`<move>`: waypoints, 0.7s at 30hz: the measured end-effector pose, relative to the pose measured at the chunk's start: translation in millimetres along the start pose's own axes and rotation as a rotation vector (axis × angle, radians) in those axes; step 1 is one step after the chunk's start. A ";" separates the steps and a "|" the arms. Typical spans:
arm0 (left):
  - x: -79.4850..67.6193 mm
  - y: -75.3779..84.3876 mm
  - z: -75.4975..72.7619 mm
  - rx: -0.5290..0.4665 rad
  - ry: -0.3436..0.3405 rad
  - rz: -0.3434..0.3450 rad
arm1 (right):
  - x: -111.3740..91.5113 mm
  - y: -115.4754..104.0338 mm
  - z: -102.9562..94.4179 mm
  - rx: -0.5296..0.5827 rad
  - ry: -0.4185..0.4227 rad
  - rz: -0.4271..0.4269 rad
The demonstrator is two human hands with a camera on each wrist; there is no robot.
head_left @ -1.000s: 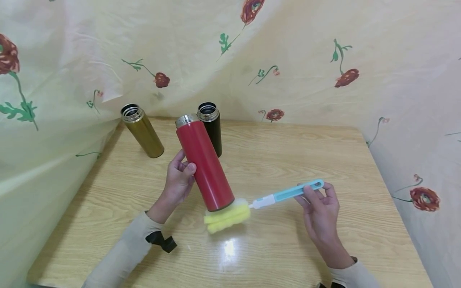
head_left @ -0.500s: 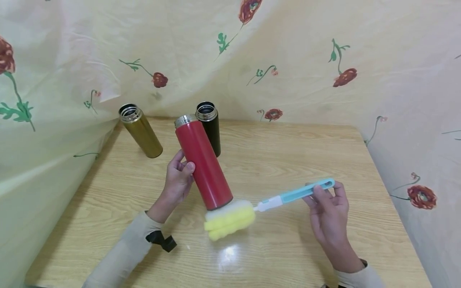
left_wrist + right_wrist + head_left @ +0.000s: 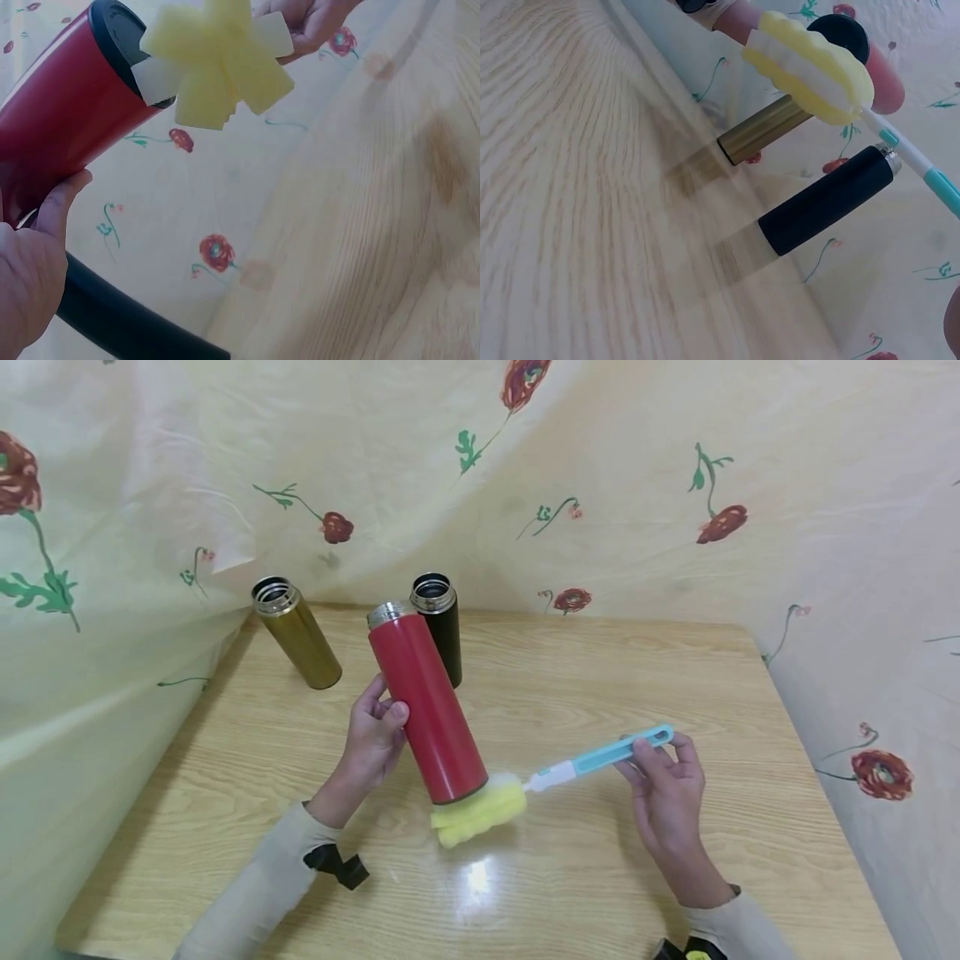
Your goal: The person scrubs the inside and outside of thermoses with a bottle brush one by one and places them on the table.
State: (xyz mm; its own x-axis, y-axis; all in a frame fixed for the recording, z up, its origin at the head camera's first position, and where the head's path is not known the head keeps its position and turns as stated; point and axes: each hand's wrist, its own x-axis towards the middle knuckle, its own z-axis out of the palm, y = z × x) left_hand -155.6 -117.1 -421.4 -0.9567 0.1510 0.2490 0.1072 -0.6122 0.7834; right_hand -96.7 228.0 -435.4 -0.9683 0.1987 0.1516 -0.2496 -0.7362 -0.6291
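Observation:
A red thermos flask without a lid is gripped around its middle by my left hand, tilted with its steel mouth up and to the left. The thumb lies across its front. My right hand pinches the light-blue handle of a bottle brush between thumb and fingers. The brush's yellow and white sponge head is at the flask's dark base, partly hidden behind it in the head view. In the left wrist view the sponge overlaps the edge of that base.
Upright at the back of the wooden table stand a gold flask and a black flask, both without lids. The black one is partly covered by the red flask. A flowered cloth hangs behind and beside the table.
The brush shifts right with my right hand, then comes back left, its sponge moving along the flask's base. My left hand and the red flask stay almost still.

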 end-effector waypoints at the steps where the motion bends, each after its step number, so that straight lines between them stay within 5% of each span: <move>1: 0.0 0.4 -1.4 0.009 0.000 0.006 | 0.2 0.2 -1.1 -0.005 0.009 0.003; 11: 1.2 12.4 -18.5 0.172 0.009 0.097 | 3.1 -14.1 -11.4 -0.070 0.180 -0.033; 21: 1.6 31.7 -36.3 0.597 0.052 0.166 | 7.3 -28.0 -10.4 0.005 0.197 -0.094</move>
State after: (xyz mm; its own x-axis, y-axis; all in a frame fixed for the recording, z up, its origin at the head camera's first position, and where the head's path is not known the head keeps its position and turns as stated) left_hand -163.6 -164.5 -416.8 -0.9247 0.0437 0.3781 0.3739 -0.0820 0.9238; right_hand -96.7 256.8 -424.6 -0.9196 0.3886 0.0570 -0.3388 -0.7115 -0.6156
